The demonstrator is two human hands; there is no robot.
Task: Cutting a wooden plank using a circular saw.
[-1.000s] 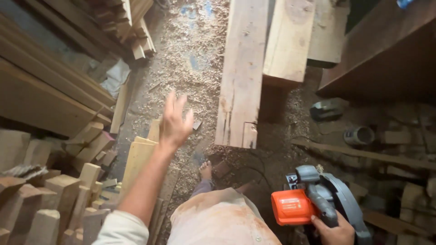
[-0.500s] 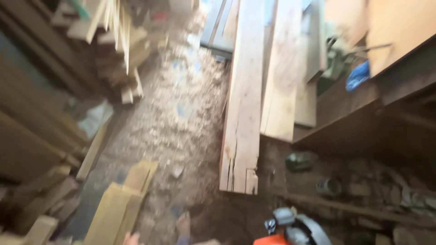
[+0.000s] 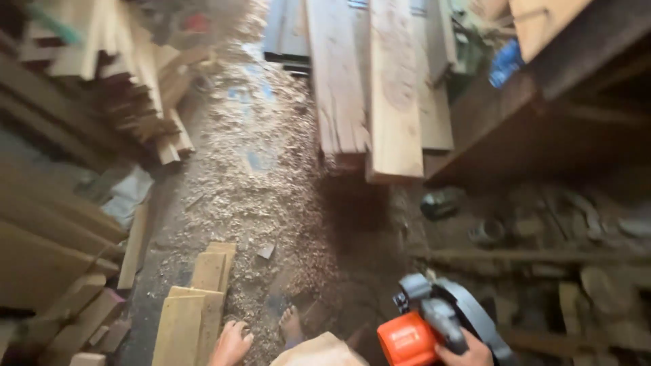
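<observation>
The right hand [image 3: 468, 354] is gripping the grey handle of an orange-and-grey handheld power tool [image 3: 434, 325], apparently a circular saw, at the near right edge of the view. The fingers are wrapping around the handle from below; the tool's orange motor housing is facing left and its dark curved guard is arching to the right. The left hand [image 3: 230, 344] is hanging low at the near centre-left with fingers loosely spread, holding nothing. It is sitting just beside the near end of the short pale boards [image 3: 196, 308].

A bare foot [image 3: 291, 325] is standing on the floor between the two hands, partly hidden by a light-coloured garment at the bottom edge.

The floor [image 3: 258, 176] is lying under a thick layer of pale wood shavings and sawdust, coarse and granular, with a few bluish patches showing through. Long rough-sawn planks [image 3: 369, 81] are resting side by side in the far centre, their near ends overhanging a dark gap; the left one is showing splits and a ragged end. A dark wooden workbench [image 3: 536, 115] is occupying the right side, with a blue object [image 3: 505, 62] on it at the far end. Beneath the bench, shadowed clutter is lying in disorder and is too dim to identify.

On the left, stacked timber offcuts [image 3: 115, 74] are piling up at the far end, and broad dark boards [image 3: 47, 230] are leaning at the near end. A small wood chip [image 3: 266, 251] is lying on the shavings near the short boards.
</observation>
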